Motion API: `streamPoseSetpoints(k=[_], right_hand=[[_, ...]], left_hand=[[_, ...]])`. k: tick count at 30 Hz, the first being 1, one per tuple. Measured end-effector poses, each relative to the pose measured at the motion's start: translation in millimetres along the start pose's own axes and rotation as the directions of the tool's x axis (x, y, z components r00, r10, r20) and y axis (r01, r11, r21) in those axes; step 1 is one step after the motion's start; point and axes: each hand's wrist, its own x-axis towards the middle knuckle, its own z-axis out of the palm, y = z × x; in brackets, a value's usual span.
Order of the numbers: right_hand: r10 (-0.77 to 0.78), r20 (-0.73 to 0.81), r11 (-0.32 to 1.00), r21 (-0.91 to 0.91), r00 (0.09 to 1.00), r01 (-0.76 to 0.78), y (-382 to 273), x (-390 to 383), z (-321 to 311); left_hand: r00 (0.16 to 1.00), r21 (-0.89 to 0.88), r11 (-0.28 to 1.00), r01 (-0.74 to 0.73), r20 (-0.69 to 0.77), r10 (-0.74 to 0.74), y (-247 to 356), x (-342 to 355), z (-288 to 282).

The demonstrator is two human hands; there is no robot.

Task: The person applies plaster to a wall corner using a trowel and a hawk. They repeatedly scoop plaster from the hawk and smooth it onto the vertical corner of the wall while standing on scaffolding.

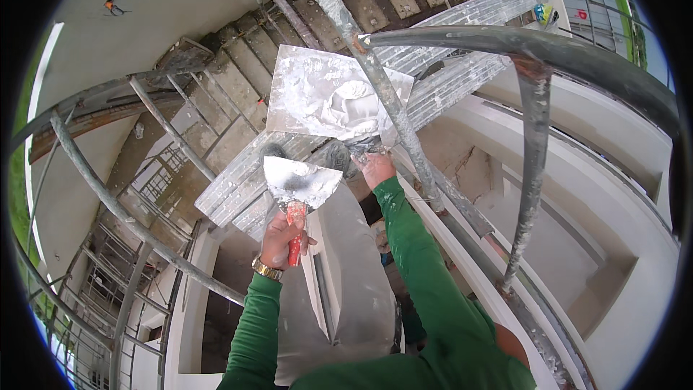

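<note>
My left hand [281, 238] grips the red handle of a wide putty knife [302, 186]. White putty coats its broad blade, which points away from me. My right hand [377, 167] is closed around the dark, smeared handle of another putty knife [364, 144]. That knife's blade reaches onto a pale flat board [285, 115] and is hard to tell apart from the white putty [354, 105] heaped there. Thinner smears cover the rest of the board. It lies across metal scaffold planks [231, 188], just beyond my shoes [338, 157].
A diagonal scaffold pole [382, 87] passes over the board's right part. A thick curved pipe [577, 54] arches at the right, with an upright [530, 173] below it. Concrete steps [249, 61] lie far below. Curved railings [108, 195] stand left, a white ledge [606, 245] right.
</note>
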Motion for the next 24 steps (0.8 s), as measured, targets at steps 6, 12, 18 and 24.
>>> streamPoseSetpoints(k=[6,12,18,24], right_hand=[[-0.167,0.273,0.945,-0.230,0.947,0.233,-50.2,-170.9,181.5],[-0.281,0.697,-0.085,-0.703,0.659,0.707,-106.2,-351.7,353.6],[-0.313,0.889,-0.517,-0.454,0.333,0.726,-133.2,-406.9,392.3],[-0.593,0.574,-0.298,-0.808,0.564,0.509,-141.5,-428.2,340.3]], left_hand=[[0.937,0.008,0.985,0.175,0.307,-0.169,46.5,-56.5,25.0],[0.791,0.094,0.961,0.261,0.550,-0.269,122.4,-132.5,126.1],[0.685,0.426,0.872,0.240,0.562,-0.463,178.0,-215.2,216.2],[0.579,0.452,0.874,0.180,0.670,-0.466,176.6,-260.1,250.1]])
